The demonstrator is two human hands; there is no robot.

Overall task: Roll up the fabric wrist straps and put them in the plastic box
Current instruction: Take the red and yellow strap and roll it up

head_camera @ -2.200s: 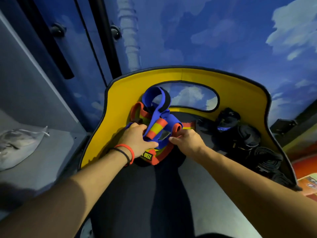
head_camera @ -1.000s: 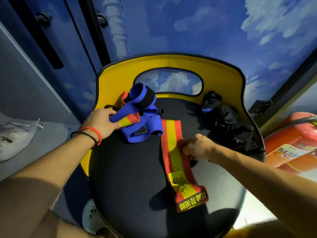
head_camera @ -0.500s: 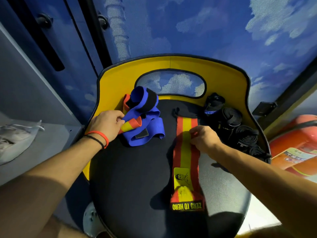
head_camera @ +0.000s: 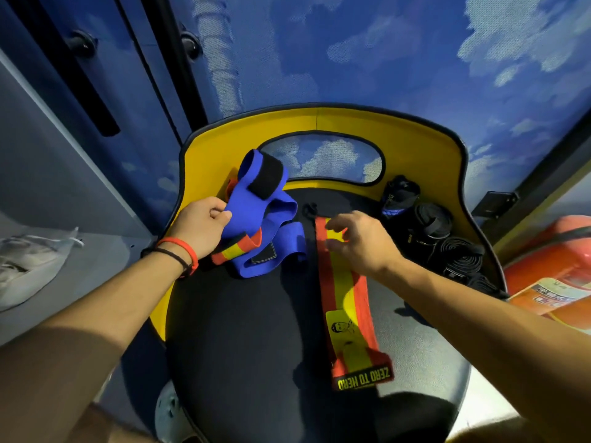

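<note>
Two straps lie unrolled: left hand [head_camera: 200,226] pinches the crumpled blue fabric strap [head_camera: 248,215] at ten o'clock, right hand [head_camera: 363,243] spreads open over the flat red-and-yellow fabric strap [head_camera: 348,298].

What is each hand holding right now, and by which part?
The left hand pinches the blue strap at its left edge. The right hand holds nothing, fingers spread above the red and yellow strap.

A gym-like changing corner: grey cabinet [head_camera: 41,161], cloud-painted wall [head_camera: 399,59], red fire extinguisher [head_camera: 550,260], wrist wraps [head_camera: 347,292] on a chair [head_camera: 319,123].
</note>
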